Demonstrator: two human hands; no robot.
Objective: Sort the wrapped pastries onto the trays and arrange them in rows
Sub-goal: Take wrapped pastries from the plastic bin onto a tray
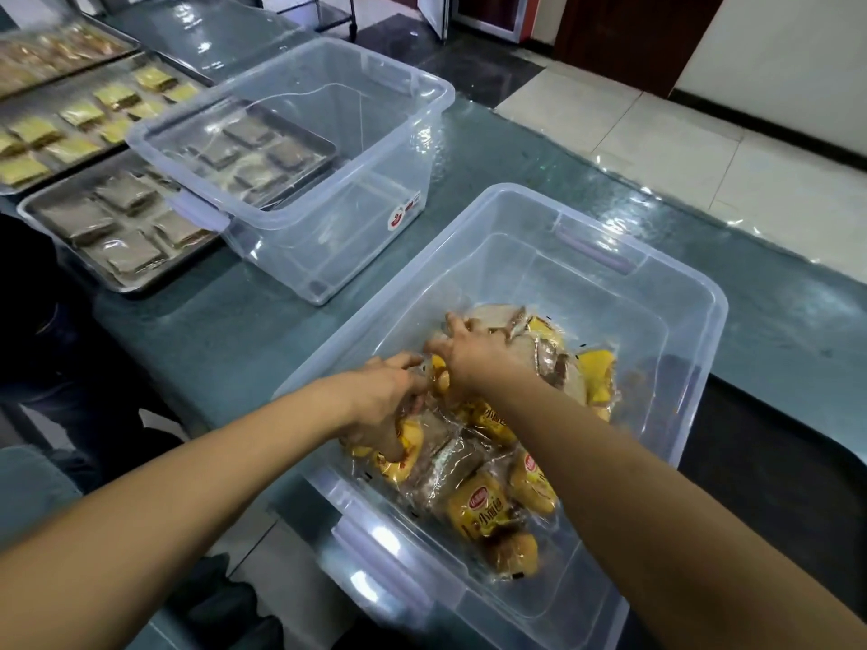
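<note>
Grey-green glossy counter, steel trays of wrapped brown and yellow pastries upper left (rows blurred). Lower centre: clear plastic bin holds loose yellow and brown wrapped pastries. Left hand fingers curl into the pile, right hand fingers curl on a wrapper.

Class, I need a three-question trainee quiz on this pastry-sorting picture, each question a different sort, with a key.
1. True or false: the far bin holds a heap of pastries.
2. Where are both hands? A) on a tray B) in the near bin C) on the counter
3. Fill in: the tray of brown pastries lies ___ of the far bin in the picture.

Key: 1 false, it looks empty. 2 B: the left hand and right hand are among the wrapped pastries. 3 left.
</note>
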